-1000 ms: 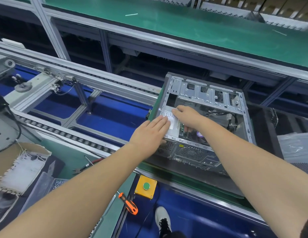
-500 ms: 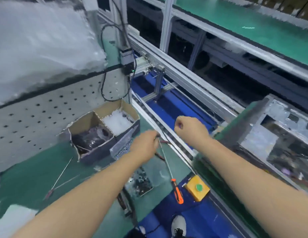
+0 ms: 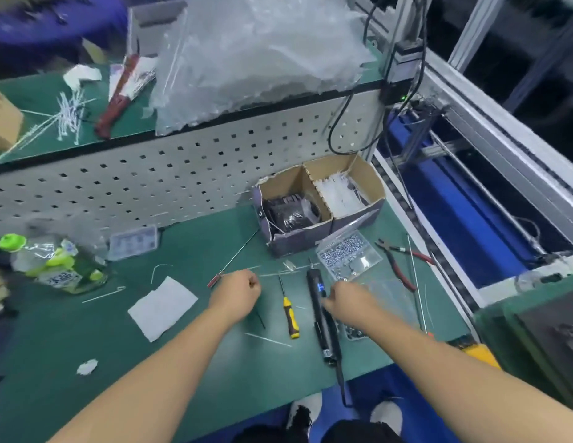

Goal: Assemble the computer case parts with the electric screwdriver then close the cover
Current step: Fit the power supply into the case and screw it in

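Green bench mat [image 3: 214, 372], grey pegboard [image 3: 150, 174], conveyor frame [image 3: 489, 129]

Single head view, steeply down onto green bench [image 3: 214, 378].

I'm at a factory assembly line: my green-matted bench [image 3: 214, 362] backs onto a perforated metal panel [image 3: 150, 180], an aluminium-framed conveyor [image 3: 470, 129] runs alongside, and screwdrivers, pliers [image 3: 398, 266] and a box of screws [image 3: 347, 255] (clear plastic) lie about
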{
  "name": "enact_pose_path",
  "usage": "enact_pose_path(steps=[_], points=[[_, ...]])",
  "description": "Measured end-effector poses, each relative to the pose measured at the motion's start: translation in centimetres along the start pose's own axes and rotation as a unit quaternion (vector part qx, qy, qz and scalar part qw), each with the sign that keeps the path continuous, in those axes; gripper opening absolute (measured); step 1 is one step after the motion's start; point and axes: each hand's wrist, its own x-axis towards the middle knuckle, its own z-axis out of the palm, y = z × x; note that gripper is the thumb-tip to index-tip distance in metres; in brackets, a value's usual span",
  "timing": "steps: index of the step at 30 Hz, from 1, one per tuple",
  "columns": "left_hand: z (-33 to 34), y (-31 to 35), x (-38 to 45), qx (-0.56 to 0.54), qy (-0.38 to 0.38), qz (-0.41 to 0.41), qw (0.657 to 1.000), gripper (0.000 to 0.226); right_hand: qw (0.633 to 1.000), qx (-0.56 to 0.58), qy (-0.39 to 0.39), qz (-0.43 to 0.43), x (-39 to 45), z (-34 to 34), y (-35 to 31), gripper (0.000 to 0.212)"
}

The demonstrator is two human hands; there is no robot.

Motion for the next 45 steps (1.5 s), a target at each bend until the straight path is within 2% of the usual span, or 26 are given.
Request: enact_pose_path(steps=[5,9,12,18,24,30,33,34,35,38,41,45], points=[[2.4,-0.5,-0.5,-0.040,-0.051,-0.017,0.998,0.018,0.997,-0.014,0.040,0.067,0.9,2.1,-3.1,0.057],[3.9,0.5,-0.4,-0.068,-0.071,-0.005,0.995,0.017,0.994,-0.032,0.033,0.103,1.5,2.6,-4.4,0.053],[4.3,1.4,-0.1,-0.078,-0.080,-0.002,0.994,0.016,0.993,-0.035,0.024,0.107,1.5,2.2,-4.8,0.048],[4.2,3.5,0.9,-0.099,-0.087,0.034,0.991,0.021,0.996,0.015,0.020,0.082,0.1,1.0,-4.8,0.051],[4.0,9.0,1.2,-0.078,-0.057,0.107,0.990,0.033,0.989,0.112,0.080,0.061,-2.4,-1.7,-3.0,0.052],[5.0,18.0,-0.3,-0.193,-0.067,0.160,0.966,0.042,0.967,0.202,0.129,0.090,-7.4,-5.6,2.9,0.043],[7.1,24.3,-3.1,-0.236,-0.105,0.208,0.943,0.040,0.958,0.214,0.155,0.113,-11.6,-6.6,7.3,0.058],[8.0,26.3,-4.3,-0.249,-0.121,0.216,0.936,0.038,0.953,0.222,0.168,0.120,-13.2,-6.8,8.7,0.066],[9.1,28.3,-5.6,-0.277,-0.144,0.212,0.926,0.038,0.946,0.235,0.184,0.128,-14.8,-7.0,10.1,0.065],[12.4,33.3,-10.2,-0.343,-0.210,0.204,0.893,0.038,0.922,0.262,0.235,0.163,-19.3,-6.8,14.2,0.047],[15.8,37.1,-15.6,-0.347,-0.231,0.248,0.875,0.043,0.895,0.285,0.278,0.199,-24.1,-5.9,18.5,0.054],[19.9,42.0,-23.6,-0.354,-0.259,0.288,0.851,0.037,0.859,0.318,0.328,0.232,-32.1,-5.1,24.6,0.066]])
